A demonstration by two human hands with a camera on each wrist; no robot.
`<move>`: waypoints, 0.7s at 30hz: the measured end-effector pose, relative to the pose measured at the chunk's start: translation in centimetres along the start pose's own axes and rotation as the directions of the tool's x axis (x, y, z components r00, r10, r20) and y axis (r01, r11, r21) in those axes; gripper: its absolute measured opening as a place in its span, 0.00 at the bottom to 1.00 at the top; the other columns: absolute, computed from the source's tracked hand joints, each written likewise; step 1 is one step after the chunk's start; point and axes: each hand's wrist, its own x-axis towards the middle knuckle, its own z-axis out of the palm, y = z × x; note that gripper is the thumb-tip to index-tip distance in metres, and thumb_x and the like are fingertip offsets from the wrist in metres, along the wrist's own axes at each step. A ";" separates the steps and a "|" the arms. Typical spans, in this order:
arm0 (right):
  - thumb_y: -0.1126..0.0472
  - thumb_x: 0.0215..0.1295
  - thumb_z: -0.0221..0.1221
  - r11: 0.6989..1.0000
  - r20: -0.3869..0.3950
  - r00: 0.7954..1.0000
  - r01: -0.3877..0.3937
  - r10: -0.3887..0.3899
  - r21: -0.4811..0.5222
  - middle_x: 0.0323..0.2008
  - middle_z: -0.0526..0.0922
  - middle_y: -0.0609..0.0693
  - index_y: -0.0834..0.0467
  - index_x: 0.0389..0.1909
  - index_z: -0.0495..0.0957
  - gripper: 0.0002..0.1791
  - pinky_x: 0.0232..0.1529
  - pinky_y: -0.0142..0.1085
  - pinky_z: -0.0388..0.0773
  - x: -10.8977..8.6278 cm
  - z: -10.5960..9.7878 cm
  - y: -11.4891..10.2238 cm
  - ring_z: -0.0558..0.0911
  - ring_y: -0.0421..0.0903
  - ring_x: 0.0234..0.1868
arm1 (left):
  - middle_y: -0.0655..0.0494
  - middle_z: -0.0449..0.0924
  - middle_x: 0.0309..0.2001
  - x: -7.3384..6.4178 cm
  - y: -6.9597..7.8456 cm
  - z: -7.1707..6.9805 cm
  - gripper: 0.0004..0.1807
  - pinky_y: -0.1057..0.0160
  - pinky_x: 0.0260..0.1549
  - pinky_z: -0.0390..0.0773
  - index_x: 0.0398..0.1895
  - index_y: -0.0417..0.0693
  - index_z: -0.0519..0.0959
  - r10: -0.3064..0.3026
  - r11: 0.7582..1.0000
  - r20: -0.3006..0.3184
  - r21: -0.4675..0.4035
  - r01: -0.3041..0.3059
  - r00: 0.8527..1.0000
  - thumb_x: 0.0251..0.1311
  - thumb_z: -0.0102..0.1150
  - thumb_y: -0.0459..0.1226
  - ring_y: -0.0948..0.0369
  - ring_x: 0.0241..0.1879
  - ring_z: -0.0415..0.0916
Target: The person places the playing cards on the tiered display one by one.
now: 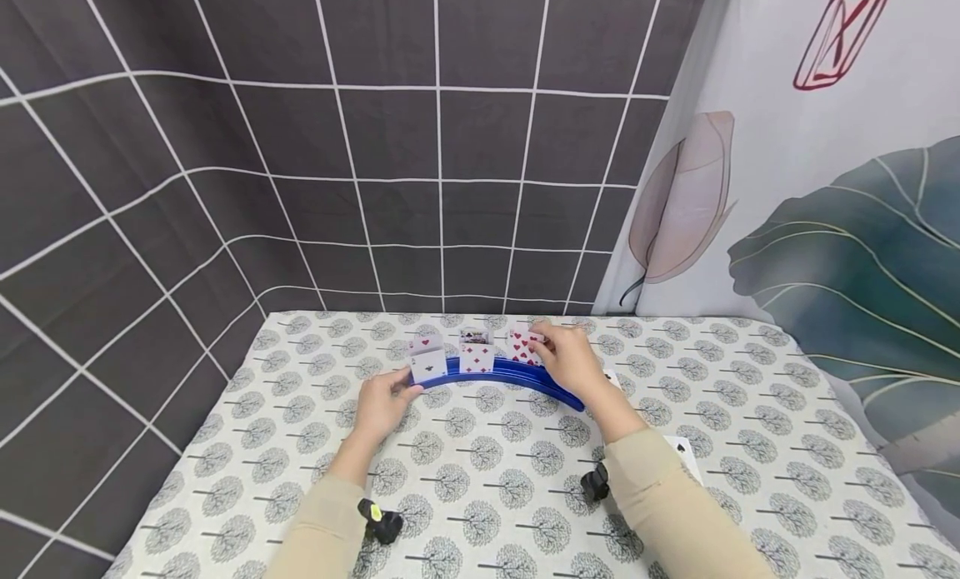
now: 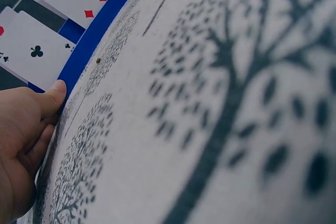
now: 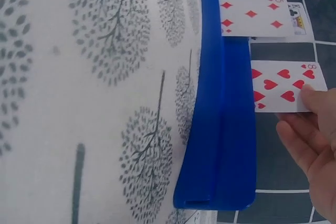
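A curved blue card holder point(image 1: 557, 389) lies on the table with playing cards standing in its slots. My left hand point(image 1: 381, 408) grips its left end, thumb point(image 2: 56, 94) at the front edge. Beside that hand stands a club card point(image 2: 37, 51), with a heart card point(image 1: 426, 342) behind it. Mid-holder, the five of diamonds point(image 3: 252, 15) stands before a king of clubs point(image 1: 474, 335). My right hand point(image 1: 572, 361) pinches the eight of hearts point(image 3: 283, 85) between thumb and fingers by its upper right side; the card's lower edge is right at the holder's rear groove.
A spade card point(image 1: 684, 454) lies on the table, partly covered by my right sleeve point(image 1: 660, 479). Another white card point(image 1: 612, 378) shows beside my right wrist. A tree-patterned cloth point(image 1: 480, 479) covers the table, and a dark gridded curtain point(image 1: 480, 137) hangs behind its far edge.
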 end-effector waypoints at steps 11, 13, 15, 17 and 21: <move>0.65 0.63 0.69 0.999 0.071 0.997 0.032 -0.034 0.020 0.37 0.88 0.59 0.68 0.54 0.80 0.19 0.42 0.45 0.89 -0.9 -0.4 0.9 0.88 0.53 0.36 | 0.40 0.84 0.52 0.0 0.0 -0.1 0.28 0.44 0.64 0.75 0.61 0.37 0.78 0.002 1.000 0.004 0.003 -0.002 1.000 0.59 0.71 0.40 0.43 0.56 0.81; 0.65 0.62 0.70 0.999 0.075 0.997 0.027 -0.030 0.033 0.38 0.88 0.59 0.68 0.54 0.79 0.21 0.44 0.46 0.89 -1.2 -0.5 1.0 0.88 0.54 0.37 | 0.40 0.84 0.53 -0.1 0.0 -0.1 0.28 0.45 0.65 0.74 0.62 0.37 0.78 -0.011 1.000 0.008 -0.003 0.011 1.000 0.59 0.71 0.40 0.43 0.56 0.81; 0.65 0.62 0.70 0.999 0.074 0.997 0.022 -0.025 0.043 0.38 0.88 0.59 0.69 0.54 0.79 0.21 0.45 0.47 0.89 -1.5 -0.7 1.2 0.88 0.54 0.37 | 0.40 0.83 0.53 -0.1 0.0 0.0 0.29 0.45 0.64 0.75 0.62 0.38 0.78 -0.019 1.000 0.007 -0.003 0.019 1.000 0.59 0.72 0.40 0.43 0.56 0.81; 0.64 0.62 0.71 0.999 0.075 0.997 0.013 -0.016 0.043 0.39 0.88 0.59 0.69 0.54 0.79 0.22 0.46 0.47 0.89 -1.8 -0.8 1.4 0.88 0.54 0.38 | 0.40 0.83 0.53 -0.1 0.1 0.0 0.29 0.45 0.64 0.75 0.62 0.38 0.77 -0.025 1.000 0.007 -0.003 0.026 1.000 0.59 0.72 0.40 0.43 0.56 0.81; 0.62 0.61 0.71 0.999 0.081 0.997 0.000 -0.002 0.033 0.40 0.88 0.60 0.68 0.53 0.80 0.22 0.46 0.48 0.88 -2.3 -1.1 1.9 0.89 0.55 0.39 | 0.39 0.83 0.53 -0.1 0.3 0.0 0.29 0.44 0.63 0.76 0.62 0.37 0.77 -0.022 1.000 0.000 -0.002 0.022 1.000 0.58 0.72 0.39 0.43 0.55 0.81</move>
